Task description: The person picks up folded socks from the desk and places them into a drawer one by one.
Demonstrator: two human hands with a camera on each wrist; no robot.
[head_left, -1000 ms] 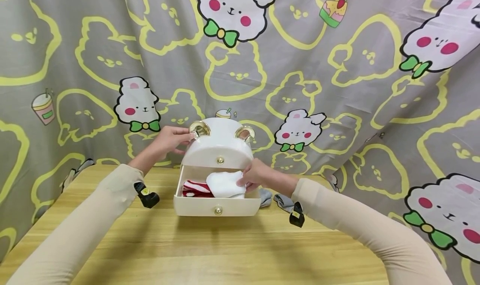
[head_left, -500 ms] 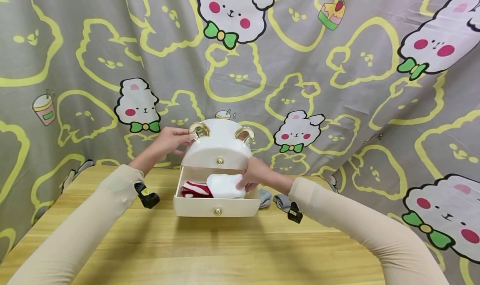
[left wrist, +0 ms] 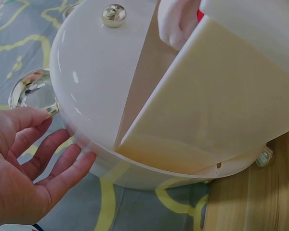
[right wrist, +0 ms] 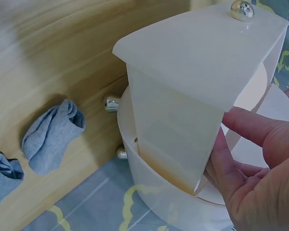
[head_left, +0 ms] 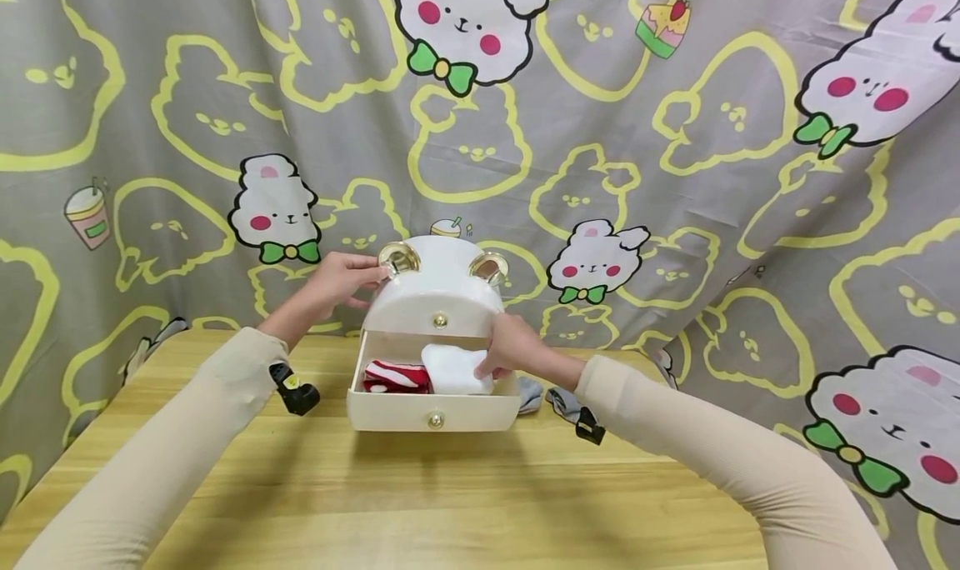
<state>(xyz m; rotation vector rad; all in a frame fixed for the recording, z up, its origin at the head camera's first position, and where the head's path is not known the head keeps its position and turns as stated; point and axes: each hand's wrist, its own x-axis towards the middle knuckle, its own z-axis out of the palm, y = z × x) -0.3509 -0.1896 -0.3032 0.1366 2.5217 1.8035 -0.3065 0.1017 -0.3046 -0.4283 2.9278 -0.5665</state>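
A white bear-shaped storage box (head_left: 450, 291) with gold ears stands on the table, its lower drawer (head_left: 393, 413) pulled out. My left hand (head_left: 341, 280) steadies the box by its left ear (left wrist: 32, 91); in the left wrist view the thumb touches the ear's base and the other fingers spread loosely along the shell. Inside the drawer lie a red-and-white striped sock (head_left: 397, 377) on the left and a folded white sock (head_left: 453, 372) on the right. My right hand (head_left: 516, 345) pinches the white sock's right edge, close by the drawer's side wall (right wrist: 178, 125); its fingertips are partly hidden.
Two grey-blue socks, a nearer one (right wrist: 53, 137) and another (right wrist: 4, 178), lie on the wooden table (head_left: 450, 503) right of the box. A patterned curtain (head_left: 480, 162) hangs close behind. The upper drawer's knob (head_left: 440, 321) sits above the opening.
The white sock has shifted slightly right in the drawer and sits against my right hand, showing more of the striped sock. My left hand has stayed at the ear.
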